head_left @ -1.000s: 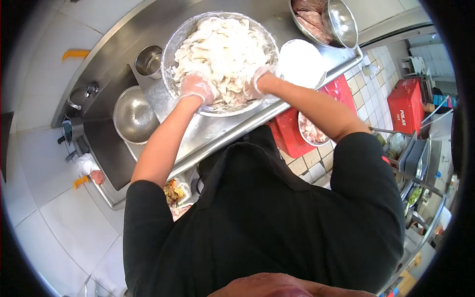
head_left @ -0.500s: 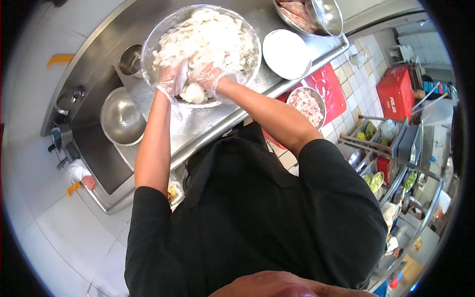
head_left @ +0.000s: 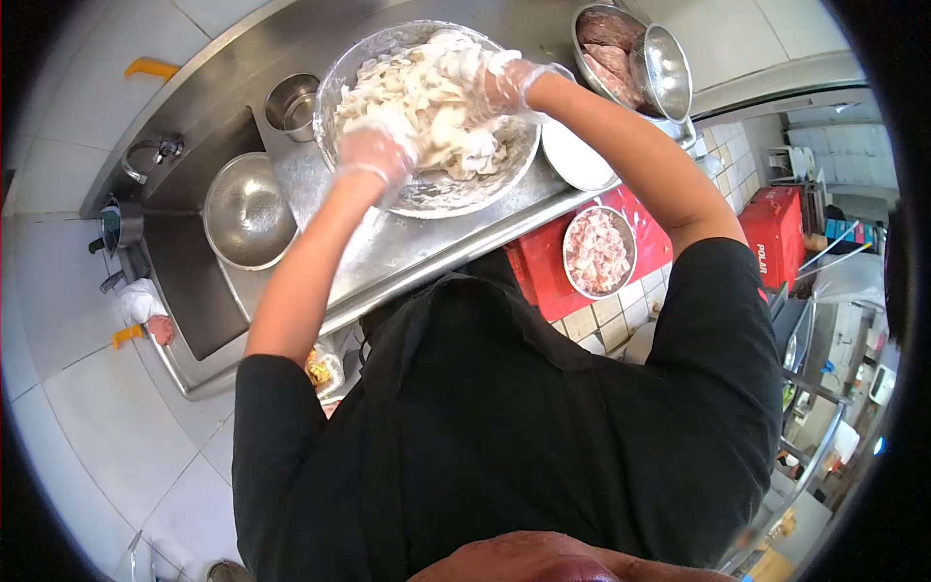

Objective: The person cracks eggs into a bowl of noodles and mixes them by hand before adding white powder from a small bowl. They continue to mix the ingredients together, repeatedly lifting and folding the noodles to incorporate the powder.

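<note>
At far left, a white bag (head_left: 143, 299) with a pinkish lump (head_left: 161, 330) by its lower end rests near the edge of a deep metal sink (head_left: 189, 281), and a faucet (head_left: 169, 148) stands at the sink's back. Just right of these, a wide metal bowl (head_left: 250, 209) sits over the side of the sink, and beyond it a small metal pot (head_left: 291, 105) stands on the steel counter. Next comes a large bowl (head_left: 465, 197), its inside wall smeared white, holding a heap of pale, soft strips of food (head_left: 422, 92). The left hand (head_left: 376, 152), in a clear plastic glove, is at the near left part of the heap, touching it; motion blur makes it impossible to tell whether its fingers are open or closed. The right hand (head_left: 504, 85), gloved the same way, is at the heap's right side, its fingertips hidden among the strips, so its grip cannot be told either. To the right, partly under the right forearm, is a round white container (head_left: 572, 157). Lower down, a bowl of chopped pink meat (head_left: 598, 250) rests on something red (head_left: 543, 276). Behind the forearm, a metal bowl of larger meat pieces (head_left: 607, 47) has a smaller bowl (head_left: 662, 73) leaning inside it. At far right is a red box (head_left: 779, 233).
</note>
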### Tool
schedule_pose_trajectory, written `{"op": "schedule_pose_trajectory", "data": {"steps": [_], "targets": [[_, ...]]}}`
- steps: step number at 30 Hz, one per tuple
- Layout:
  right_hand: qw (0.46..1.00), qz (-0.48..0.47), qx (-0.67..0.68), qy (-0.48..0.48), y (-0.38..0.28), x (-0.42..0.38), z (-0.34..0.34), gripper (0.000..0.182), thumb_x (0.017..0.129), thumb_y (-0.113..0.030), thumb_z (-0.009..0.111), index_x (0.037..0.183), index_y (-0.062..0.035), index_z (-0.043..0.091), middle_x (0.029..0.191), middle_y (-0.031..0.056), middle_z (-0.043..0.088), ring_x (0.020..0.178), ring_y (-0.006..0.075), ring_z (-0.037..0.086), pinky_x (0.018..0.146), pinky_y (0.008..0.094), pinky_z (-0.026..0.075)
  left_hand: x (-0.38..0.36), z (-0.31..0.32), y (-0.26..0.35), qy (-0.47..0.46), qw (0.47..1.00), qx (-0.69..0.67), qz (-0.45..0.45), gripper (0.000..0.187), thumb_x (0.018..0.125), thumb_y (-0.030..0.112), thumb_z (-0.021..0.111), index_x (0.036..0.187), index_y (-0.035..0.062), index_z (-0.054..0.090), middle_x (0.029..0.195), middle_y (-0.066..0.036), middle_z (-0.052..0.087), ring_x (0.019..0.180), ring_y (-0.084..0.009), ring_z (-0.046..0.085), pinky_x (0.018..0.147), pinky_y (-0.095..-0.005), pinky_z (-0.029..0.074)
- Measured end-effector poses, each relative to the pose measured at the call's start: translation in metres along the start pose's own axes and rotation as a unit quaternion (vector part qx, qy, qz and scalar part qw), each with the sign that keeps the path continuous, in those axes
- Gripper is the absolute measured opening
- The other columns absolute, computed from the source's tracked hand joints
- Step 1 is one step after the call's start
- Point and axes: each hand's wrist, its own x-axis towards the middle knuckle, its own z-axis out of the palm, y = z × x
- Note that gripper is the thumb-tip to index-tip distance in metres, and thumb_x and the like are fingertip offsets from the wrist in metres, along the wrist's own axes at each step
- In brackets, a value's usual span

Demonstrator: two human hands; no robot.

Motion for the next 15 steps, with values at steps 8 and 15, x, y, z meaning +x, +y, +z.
{"op": "schedule_pose_trajectory", "data": {"steps": [8, 15], "targets": [[0.975, 0.171, -0.017, -0.142, 0.038, 0.030, 0.093, 0.049, 0.078, -0.043, 0.048, 0.110, -0.0075, 0.052, 0.108, 0.0162, 0.055, 0.102, 0.0285, 0.052, 0.085, 0.0381, 0.041, 0.010, 0.073, 0.062, -0.111, 0.970, -0.202, 0.074, 0.059, 0.080, 0.057, 0.033, 0.101, 0.0092, 0.061, 0.104, -0.017, 0.057, 0.098, -0.0289, 0.054, 0.084, -0.0376, 0.041], [0.969, 0.106, 0.221, -0.031, 0.061, 0.048, 0.175, 0.037, 0.085, -0.030, 0.039, 0.114, -0.0109, 0.052, 0.122, 0.0130, 0.046, 0.106, 0.0269, 0.048, 0.090, 0.0335, 0.039, 0.044, 0.083, 0.059, -0.028, 0.937, -0.336, 0.094, 0.052, 0.077, 0.048, 0.049, 0.105, 0.0059, 0.057, 0.099, -0.016, 0.060, 0.084, -0.0300, 0.057, 0.074, -0.0370, 0.043]]}}
